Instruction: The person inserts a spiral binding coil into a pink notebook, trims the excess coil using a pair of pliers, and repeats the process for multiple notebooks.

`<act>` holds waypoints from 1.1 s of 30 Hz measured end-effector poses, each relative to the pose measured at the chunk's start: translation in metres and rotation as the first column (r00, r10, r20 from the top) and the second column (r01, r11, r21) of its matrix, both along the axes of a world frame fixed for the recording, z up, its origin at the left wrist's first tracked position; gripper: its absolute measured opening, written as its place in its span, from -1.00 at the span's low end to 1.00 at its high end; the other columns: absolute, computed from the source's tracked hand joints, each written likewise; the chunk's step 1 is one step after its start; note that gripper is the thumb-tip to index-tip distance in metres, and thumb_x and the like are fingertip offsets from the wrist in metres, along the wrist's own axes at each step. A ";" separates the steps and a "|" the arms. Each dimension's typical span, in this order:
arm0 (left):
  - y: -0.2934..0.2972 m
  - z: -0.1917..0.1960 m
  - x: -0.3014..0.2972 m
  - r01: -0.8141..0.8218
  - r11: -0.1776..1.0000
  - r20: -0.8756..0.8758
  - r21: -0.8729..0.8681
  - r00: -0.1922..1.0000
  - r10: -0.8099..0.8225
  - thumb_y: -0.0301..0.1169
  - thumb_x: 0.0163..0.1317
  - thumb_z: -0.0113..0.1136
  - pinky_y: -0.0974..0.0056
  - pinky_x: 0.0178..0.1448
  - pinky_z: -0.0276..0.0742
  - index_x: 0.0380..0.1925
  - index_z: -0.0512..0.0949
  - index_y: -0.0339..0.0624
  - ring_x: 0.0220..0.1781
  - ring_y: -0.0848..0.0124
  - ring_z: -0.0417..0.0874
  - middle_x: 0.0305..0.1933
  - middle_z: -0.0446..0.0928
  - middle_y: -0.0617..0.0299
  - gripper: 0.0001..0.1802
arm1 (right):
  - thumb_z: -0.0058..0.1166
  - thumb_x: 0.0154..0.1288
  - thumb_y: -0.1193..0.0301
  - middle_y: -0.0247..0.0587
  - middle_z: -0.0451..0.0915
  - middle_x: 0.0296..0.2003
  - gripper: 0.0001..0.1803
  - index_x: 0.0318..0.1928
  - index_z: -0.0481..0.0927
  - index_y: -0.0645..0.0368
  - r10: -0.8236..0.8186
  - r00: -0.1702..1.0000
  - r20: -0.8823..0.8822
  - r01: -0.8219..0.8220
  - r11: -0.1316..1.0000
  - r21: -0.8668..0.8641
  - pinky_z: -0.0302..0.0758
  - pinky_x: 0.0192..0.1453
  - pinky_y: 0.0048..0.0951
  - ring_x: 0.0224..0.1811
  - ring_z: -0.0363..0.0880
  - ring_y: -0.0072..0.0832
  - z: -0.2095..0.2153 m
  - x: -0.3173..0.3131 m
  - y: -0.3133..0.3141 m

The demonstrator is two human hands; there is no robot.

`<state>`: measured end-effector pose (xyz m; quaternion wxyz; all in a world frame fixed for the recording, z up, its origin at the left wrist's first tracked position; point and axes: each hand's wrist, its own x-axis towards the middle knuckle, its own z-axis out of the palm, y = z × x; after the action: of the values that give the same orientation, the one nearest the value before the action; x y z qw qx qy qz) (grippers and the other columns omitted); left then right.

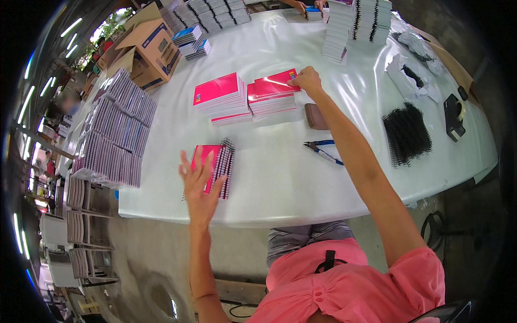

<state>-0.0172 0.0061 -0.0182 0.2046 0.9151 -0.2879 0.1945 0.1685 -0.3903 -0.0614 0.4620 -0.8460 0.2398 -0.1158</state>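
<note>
My left hand (200, 185) is spread open over a small pile of pink spiral-bound notebooks (225, 171) near the table's front edge, partly covering them. I cannot tell whether its fingertips touch the top cover. Farther off, my right hand (307, 81) has its thumb and fingers closed on the right corner of a pink-covered notebook (272, 83), the top one of an unbound stack. That notebook lies a little askew. Just left of it stands another stack of pink-covered notebooks (218, 89). Below my right wrist lies a small brown block-like object (316, 117).
Blue-handled pliers (326, 152) lie under my right forearm. Black binding coils (406, 134) and a tape dispenser (455, 118) are at the right. Bundled notebooks (116, 132) and an open cardboard box (151, 54) line the left. Another person's hands (309, 5) show at the far edge.
</note>
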 end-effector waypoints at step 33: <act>-0.137 -0.017 -0.019 0.317 0.932 -0.409 0.178 0.885 -0.222 -0.23 0.38 0.03 -0.04 -0.26 0.54 0.36 0.27 0.12 -0.30 -0.04 0.68 -0.03 0.64 0.02 -0.46 | 0.07 0.12 0.48 -0.08 0.59 -0.27 -0.87 -0.32 0.59 0.26 -0.248 0.965 -0.080 0.034 0.425 -0.905 0.57 -0.15 -0.15 -0.18 0.63 -0.20 -0.022 -0.254 -0.150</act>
<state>-0.0367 -0.1306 -0.0347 0.1701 0.9038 -0.3888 -0.0545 -0.0855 -0.5402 -0.0839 -0.0951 -0.9451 0.2574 -0.1774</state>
